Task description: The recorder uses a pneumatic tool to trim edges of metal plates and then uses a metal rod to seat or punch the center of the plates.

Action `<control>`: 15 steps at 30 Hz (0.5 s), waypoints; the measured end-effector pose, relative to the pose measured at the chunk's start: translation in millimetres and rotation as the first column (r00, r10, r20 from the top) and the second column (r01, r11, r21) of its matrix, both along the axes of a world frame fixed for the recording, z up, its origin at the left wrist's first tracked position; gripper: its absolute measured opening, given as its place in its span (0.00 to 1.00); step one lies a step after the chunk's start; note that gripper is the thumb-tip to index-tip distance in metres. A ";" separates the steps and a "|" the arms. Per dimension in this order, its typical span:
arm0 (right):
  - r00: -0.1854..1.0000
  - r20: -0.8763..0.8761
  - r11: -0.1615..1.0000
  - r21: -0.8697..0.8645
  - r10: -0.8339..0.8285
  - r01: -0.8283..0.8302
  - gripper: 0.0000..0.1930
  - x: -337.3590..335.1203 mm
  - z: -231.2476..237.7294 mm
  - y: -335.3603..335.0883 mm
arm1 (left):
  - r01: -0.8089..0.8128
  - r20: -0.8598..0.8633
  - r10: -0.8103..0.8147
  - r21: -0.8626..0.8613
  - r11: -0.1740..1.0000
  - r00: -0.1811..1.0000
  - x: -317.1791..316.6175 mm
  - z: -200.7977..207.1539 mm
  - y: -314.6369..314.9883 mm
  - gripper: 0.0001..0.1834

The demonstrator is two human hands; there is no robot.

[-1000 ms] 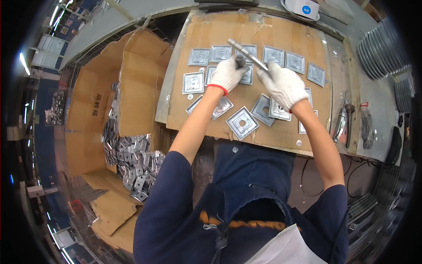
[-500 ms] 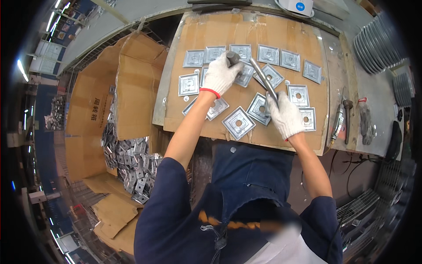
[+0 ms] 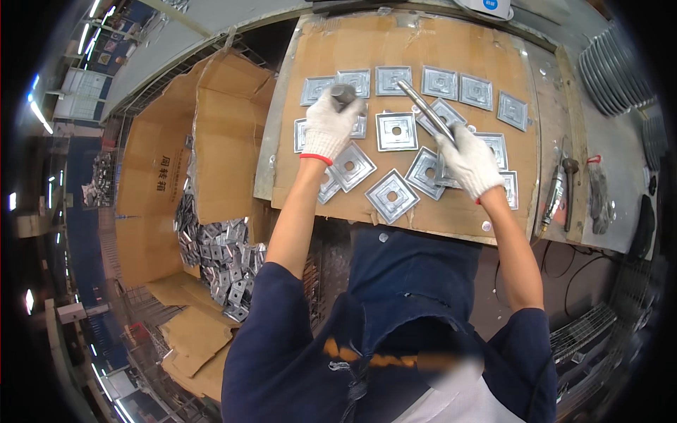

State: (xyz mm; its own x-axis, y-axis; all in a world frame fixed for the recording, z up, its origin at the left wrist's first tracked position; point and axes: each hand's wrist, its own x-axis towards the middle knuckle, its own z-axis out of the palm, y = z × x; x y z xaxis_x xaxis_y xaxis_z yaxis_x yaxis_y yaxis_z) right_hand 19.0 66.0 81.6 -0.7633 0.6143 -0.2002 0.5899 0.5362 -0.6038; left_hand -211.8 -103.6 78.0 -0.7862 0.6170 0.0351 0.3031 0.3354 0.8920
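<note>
My left hand (image 3: 328, 128), in a white knit glove with a red cuff, grips a stubby dark grey metal cylinder (image 3: 343, 93) over the left-hand plates. In my gloved right hand (image 3: 471, 162) is a slim shiny metal rod (image 3: 423, 107), tilted with its far end up and to the left. Square grey metal plates with stepped rims lie about on the cardboard. One plate with a round centre hole (image 3: 397, 132) sits between my hands; another holed plate (image 3: 391, 197) lies nearest me. A far plate (image 3: 393, 80) shows no through hole. My right hand partly covers several plates.
The cardboard sheet (image 3: 409, 44) covers the bench top. To the left, a big open carton (image 3: 149, 211) holds a heap of small metal parts (image 3: 229, 264). A hammer (image 3: 570, 190) and an air tool (image 3: 553, 194) lie at right, near stacked grey rings (image 3: 612, 77).
My left hand has moved left with the cylinder, uncovering the holed middle plate. My right hand has shifted slightly right with the rod. The whole view has moved a little.
</note>
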 end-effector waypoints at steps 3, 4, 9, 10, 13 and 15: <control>0.999 -0.038 1.000 -0.013 0.006 -0.006 0.28 16.5 -6.7 2.1 | -0.143 -0.029 0.141 -0.102 0.984 0.990 -11.4 -3.5 -15.1 0.19; 1.000 0.005 0.999 -0.052 0.013 -0.013 0.28 20.0 -8.9 2.6 | -0.180 -0.064 0.172 -0.138 0.974 0.983 -10.5 -4.2 -18.2 0.19; 0.999 -0.018 0.993 -0.117 0.028 -0.030 0.29 34.0 -26.6 -0.7 | -0.198 -0.030 0.196 -0.105 0.975 0.980 -11.3 -24.7 -17.6 0.17; 0.999 -0.039 0.991 -0.127 0.032 -0.036 0.29 34.8 -28.9 -2.2 | -0.190 -0.033 0.188 -0.104 0.976 0.982 -11.6 -26.4 -16.4 0.17; 0.996 -0.085 0.988 -0.144 0.034 -0.046 0.29 34.7 -30.4 -5.6 | -0.152 -0.126 0.134 -0.149 0.977 0.983 -14.3 -34.5 -17.9 0.16; 0.993 -0.113 0.987 -0.152 0.035 -0.052 0.29 32.2 -30.2 -7.3 | -0.128 -0.216 0.085 -0.196 0.972 0.973 -19.0 -45.1 -19.5 0.15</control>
